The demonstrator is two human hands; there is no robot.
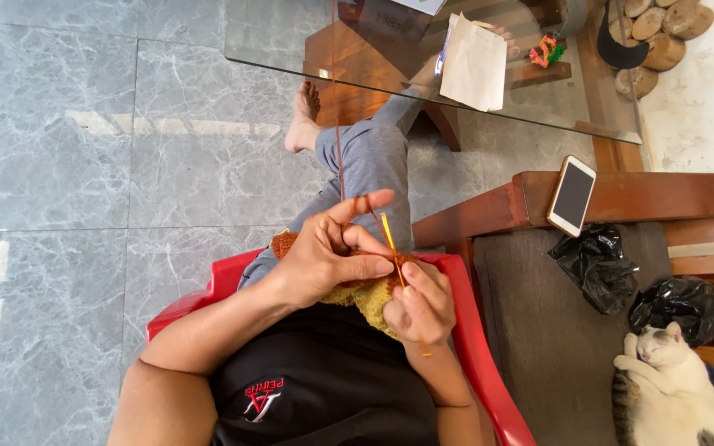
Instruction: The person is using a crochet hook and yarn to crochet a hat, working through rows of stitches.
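I sit on a red plastic chair (473, 330) with a crocheted piece (363, 296) of mustard-yellow and rust-brown yarn in my lap. My left hand (332, 256) pinches the top edge of the piece, and its raised index finger carries a taut brown yarn strand (340, 157) that runs up toward the glass table. My right hand (420, 310) grips a yellow-orange crochet hook (390, 241), whose tip points up beside the left fingertips. The two hands touch over the work. Most of the piece is hidden under them.
A glass-topped table (291, 41) with a folded paper (474, 64) stands ahead of my knees. To the right, a wooden bench holds a smartphone (572, 196) on its armrest, two black plastic bags (598, 263), and a sleeping cat (667, 388). Grey marble floor lies to the left.
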